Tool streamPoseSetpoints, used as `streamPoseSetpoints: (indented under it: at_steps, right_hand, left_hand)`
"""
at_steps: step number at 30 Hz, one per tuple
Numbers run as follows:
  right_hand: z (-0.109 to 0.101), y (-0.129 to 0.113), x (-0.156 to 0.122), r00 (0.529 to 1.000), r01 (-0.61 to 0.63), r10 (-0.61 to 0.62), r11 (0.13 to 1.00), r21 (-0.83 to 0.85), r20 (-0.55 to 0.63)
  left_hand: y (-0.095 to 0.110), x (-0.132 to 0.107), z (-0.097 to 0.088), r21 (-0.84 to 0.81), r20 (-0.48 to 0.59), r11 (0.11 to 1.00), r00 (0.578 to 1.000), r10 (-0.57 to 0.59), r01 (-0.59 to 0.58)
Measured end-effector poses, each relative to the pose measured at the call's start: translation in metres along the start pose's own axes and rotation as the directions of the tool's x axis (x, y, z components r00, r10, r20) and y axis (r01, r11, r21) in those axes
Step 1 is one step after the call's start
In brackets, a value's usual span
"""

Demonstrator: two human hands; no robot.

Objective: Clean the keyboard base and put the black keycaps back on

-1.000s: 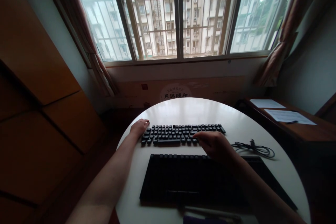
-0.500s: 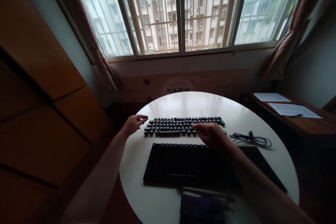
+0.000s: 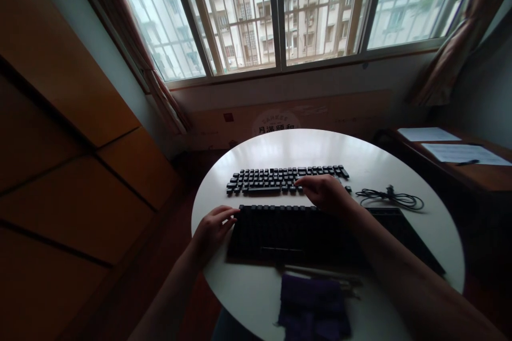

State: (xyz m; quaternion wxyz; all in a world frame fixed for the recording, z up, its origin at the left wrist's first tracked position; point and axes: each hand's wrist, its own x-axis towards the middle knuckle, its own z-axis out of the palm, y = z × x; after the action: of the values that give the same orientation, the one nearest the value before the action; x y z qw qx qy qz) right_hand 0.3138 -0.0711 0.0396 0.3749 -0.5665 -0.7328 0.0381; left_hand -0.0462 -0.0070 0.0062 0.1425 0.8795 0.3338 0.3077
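Note:
On the round white table (image 3: 280,144) a black keyboard (image 3: 276,179) lies in the middle. In front of it is a larger flat black slab (image 3: 288,234) with a row of keys on its far edge. My right hand (image 3: 326,193) rests on the right part of the keyboard. Its fingers are bent together over the keys, and what they pinch is hidden. My left hand (image 3: 214,226) is at the slab's left edge, fingers loosely apart and touching it, holding nothing.
A coiled black cable (image 3: 390,200) lies right of the keyboard. A purple cloth (image 3: 314,309) and a thin stick (image 3: 320,272) sit at the table's near edge. Wooden cabinets (image 3: 80,170) stand on the left, a side desk (image 3: 472,173) with papers (image 3: 460,153) on the right, and a window behind.
My left hand has left the keyboard's left end and come back toward me to the black slab's left edge. My right hand stays on the keys. The view has tilted down.

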Motion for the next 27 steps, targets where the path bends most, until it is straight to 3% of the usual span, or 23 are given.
streamPoseSetpoints:
  at_steps: [10, 17, 27]
  right_hand:
    - [-0.001, 0.002, 0.000, 1.000, 0.009, -0.009, 1.000, -0.026, -0.017]
    - [-0.001, 0.001, 0.001, 1.000, 0.008, -0.008, 1.000, -0.027, -0.007]
    - [-0.001, 0.002, 0.001, 1.000, 0.028, -0.028, 0.999, -0.022, -0.013]
  left_hand:
    - [0.000, -0.002, 0.005, 0.249, 0.000, 0.962, 0.994, 0.112, -0.109]
    - [0.006, -0.004, 0.005, 0.326, 0.022, 0.945, 1.000, 0.015, -0.021]
    - [0.015, -0.007, 0.004, 0.420, 0.073, 0.907, 0.996, -0.049, 0.014]
